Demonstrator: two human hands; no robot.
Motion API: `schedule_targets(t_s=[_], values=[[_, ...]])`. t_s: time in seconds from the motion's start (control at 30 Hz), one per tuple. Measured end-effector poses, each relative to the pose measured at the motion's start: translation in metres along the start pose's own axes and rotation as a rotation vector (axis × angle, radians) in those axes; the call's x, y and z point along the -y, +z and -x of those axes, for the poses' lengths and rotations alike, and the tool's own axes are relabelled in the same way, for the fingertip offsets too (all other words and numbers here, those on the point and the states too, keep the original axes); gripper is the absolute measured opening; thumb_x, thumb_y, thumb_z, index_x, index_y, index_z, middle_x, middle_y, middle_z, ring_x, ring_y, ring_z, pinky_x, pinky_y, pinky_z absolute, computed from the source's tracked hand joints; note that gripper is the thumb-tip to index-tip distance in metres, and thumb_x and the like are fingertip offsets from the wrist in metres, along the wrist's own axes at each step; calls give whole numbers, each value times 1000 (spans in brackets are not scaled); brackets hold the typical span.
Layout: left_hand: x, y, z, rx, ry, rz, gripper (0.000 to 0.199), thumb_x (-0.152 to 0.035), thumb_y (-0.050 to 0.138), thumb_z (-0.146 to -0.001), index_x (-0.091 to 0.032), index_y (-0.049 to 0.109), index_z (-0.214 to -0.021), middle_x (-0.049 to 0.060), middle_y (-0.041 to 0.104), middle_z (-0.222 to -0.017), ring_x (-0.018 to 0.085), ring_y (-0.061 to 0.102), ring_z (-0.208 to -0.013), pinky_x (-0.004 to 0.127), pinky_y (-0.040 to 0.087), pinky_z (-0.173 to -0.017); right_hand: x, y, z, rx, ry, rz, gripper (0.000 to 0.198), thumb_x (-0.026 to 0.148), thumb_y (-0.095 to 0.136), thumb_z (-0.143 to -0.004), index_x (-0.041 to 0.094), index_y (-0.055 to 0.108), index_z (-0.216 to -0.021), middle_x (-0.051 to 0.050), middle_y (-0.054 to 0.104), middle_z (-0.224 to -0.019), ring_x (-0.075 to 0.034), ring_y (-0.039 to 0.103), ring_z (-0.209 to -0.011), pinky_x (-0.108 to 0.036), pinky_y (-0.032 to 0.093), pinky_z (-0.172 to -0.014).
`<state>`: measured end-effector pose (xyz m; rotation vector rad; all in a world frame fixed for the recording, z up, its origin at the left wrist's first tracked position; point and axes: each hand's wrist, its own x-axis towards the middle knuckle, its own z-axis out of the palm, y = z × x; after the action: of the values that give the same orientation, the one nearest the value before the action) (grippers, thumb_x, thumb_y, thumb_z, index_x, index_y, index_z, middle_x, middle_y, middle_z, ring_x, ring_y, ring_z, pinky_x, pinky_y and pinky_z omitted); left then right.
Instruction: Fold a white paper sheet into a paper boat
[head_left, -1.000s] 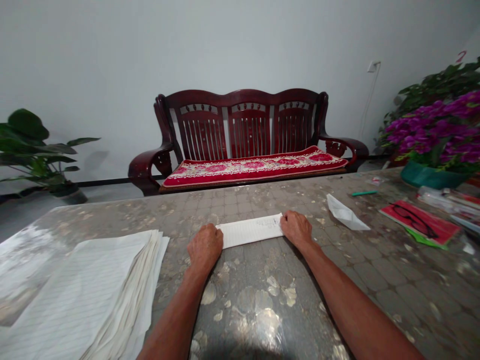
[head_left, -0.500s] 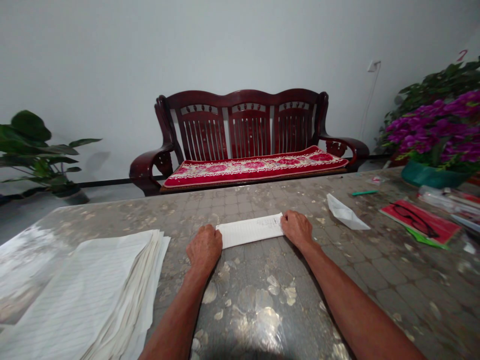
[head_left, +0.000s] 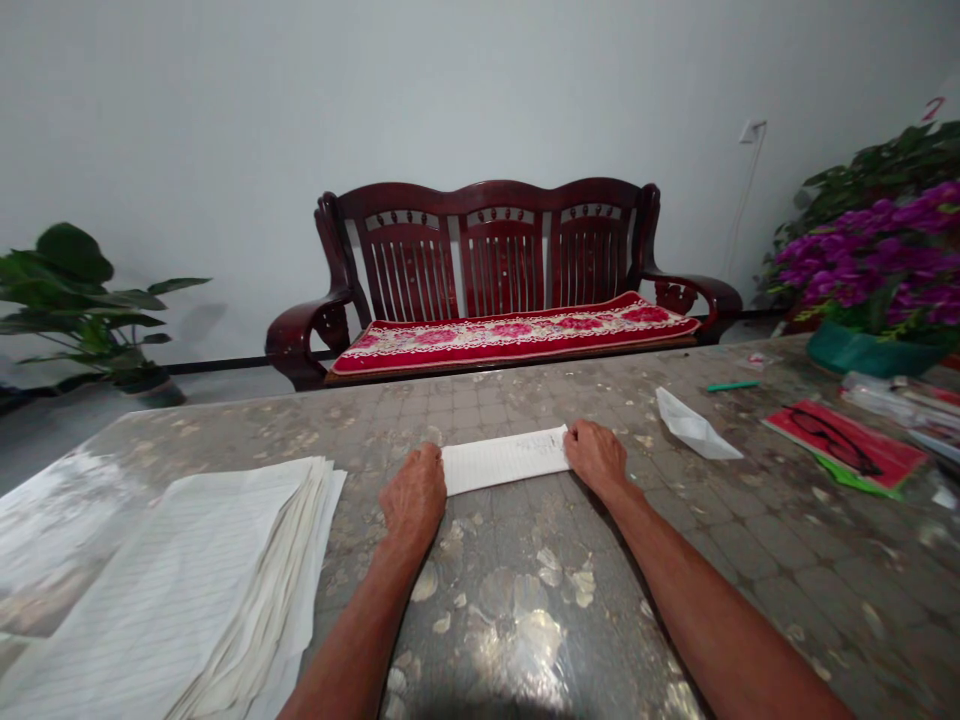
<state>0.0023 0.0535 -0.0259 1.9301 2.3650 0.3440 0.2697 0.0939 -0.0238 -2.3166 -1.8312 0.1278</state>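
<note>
A long folded strip of lined paper lies across the middle of the table, with some handwriting near its right end. My left hand is closed on the strip's left end, the thumb side against the paper. At the other end my right hand is curled, its fingers gripping the right edge. Parts of the fingertips are hidden from this angle. Right of my right hand sits a white folded paper boat, apart from it. To the left of my left forearm lies a stack of lined paper sheets.
On the right are a green pen, black glasses on a red booklet, and purple flowers in a teal pot. The patterned table faces a dark wooden bench. A potted plant stands left.
My left hand has shifted its hold slightly at the strip's left end, thumb side lifting a little. The right hand keeps its place; the whole view has drifted slightly.
</note>
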Motion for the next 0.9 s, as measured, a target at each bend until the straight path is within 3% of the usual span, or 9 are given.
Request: schedule_targets(t_s=[0.23,0.57,0.73,0.9], values=[[4,5,2,18,99,-114,42,-34,30,-103,-29,64,-128,10,65,-105,26,66,-84,32,43,-68,1,0,3,-33,-17,-10,33,27,41,-98,18,71,-109,-12,72,-113,-24,68,-105,-28,47,-81],[-3,-1,5,41,133,-167,37,-22,34,-99,-17,66,-115,13,65,-105,26,67,-85,34,45,-70,-2,-1,4,-39,-4,-7,31,29,42,-99,20,70,-109,-11,69,-113,-22,67,-101,-29,46,-79],[-13,-5,9,-9,124,-118,48,-44,31,-102,-15,69,-106,15,65,-104,28,67,-90,37,48,-77,-6,4,4,-89,-16,-6,29,31,45,-98,22,68,-114,-10,68,-111,-22,65,-96,-29,44,-74],[-21,-4,11,-26,102,-147,60,-62,37,-97,-12,70,-106,17,66,-107,32,67,-96,40,48,-81,-5,9,5,-143,-204,95,36,22,40,-99,28,73,-112,-9,66,-105,-22,62,-93,-30,43,-74]])
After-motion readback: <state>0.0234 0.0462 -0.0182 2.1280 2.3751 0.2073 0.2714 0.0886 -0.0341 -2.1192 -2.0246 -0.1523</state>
